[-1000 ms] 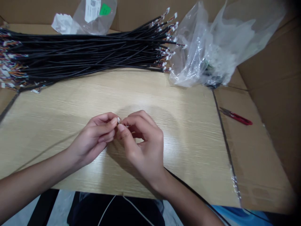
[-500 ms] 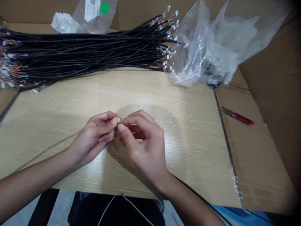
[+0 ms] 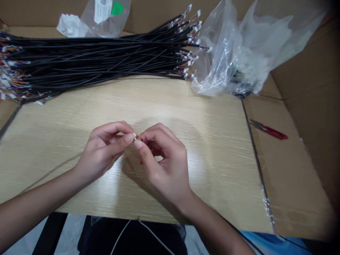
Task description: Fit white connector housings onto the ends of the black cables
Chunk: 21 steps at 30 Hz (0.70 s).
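Note:
Between my fingertips, over the middle of the wooden board, is a small white connector (image 3: 134, 135). My left hand (image 3: 106, 147) pinches it between thumb and index finger. My right hand (image 3: 166, 159) is closed in a pinch just to its right, on thin wires that meet the connector; the fingers mostly hide them. A black cable (image 3: 239, 232) runs out beneath my right forearm past the board's front edge.
Black cables (image 3: 101, 58) with white connectors lie bundled across the back of the board (image 3: 159, 99). Clear plastic bags (image 3: 220, 63) stand at back right, another bag (image 3: 106, 21) behind the bundle. Red-handled snips (image 3: 269, 130) lie on cardboard (image 3: 289, 170) at right.
My left hand has shifted slightly, its lower fingers moving up and away from my right hand. My right hand has barely moved, and the connector stays between them.

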Available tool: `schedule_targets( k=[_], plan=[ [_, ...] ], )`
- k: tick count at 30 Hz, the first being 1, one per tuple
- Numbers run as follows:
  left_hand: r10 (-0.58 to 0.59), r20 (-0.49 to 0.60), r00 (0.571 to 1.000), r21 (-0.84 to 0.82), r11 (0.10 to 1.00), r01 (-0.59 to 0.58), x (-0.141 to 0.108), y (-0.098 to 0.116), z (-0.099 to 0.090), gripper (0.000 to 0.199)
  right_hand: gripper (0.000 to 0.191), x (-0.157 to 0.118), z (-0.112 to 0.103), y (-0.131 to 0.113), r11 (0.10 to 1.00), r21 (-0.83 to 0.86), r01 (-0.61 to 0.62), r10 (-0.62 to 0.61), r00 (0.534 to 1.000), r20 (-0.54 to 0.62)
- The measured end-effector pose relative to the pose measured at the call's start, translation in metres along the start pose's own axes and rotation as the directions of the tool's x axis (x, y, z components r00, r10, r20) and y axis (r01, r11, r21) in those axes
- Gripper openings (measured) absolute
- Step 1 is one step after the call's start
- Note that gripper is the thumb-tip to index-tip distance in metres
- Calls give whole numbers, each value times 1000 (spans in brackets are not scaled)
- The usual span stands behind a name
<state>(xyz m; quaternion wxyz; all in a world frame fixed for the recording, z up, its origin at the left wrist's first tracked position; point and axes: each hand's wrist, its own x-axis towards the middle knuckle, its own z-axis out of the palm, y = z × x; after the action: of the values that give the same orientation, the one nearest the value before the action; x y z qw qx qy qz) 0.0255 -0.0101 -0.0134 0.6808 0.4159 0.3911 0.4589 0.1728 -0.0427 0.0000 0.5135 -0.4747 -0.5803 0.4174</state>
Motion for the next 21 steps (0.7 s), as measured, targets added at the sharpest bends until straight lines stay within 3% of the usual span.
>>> schedule_targets(
  k=[9, 17, 21],
  plan=[
    [-170, 29, 985, -202, 964, 172, 1, -1, 5, 15, 12, 2, 0, -1, 994, 51, -92, 92, 996, 19],
    [-229, 42, 973, -238, 943, 232, 1, 0, 5, 16, 12, 2, 1, -3, 992, 50, -117, 116, 993, 20],
    [-209, 55, 976, -210, 953, 216, 1, 1, 5, 15, 12, 3, 1, -6, 978, 95, -186, 184, 982, 32]
  ],
)
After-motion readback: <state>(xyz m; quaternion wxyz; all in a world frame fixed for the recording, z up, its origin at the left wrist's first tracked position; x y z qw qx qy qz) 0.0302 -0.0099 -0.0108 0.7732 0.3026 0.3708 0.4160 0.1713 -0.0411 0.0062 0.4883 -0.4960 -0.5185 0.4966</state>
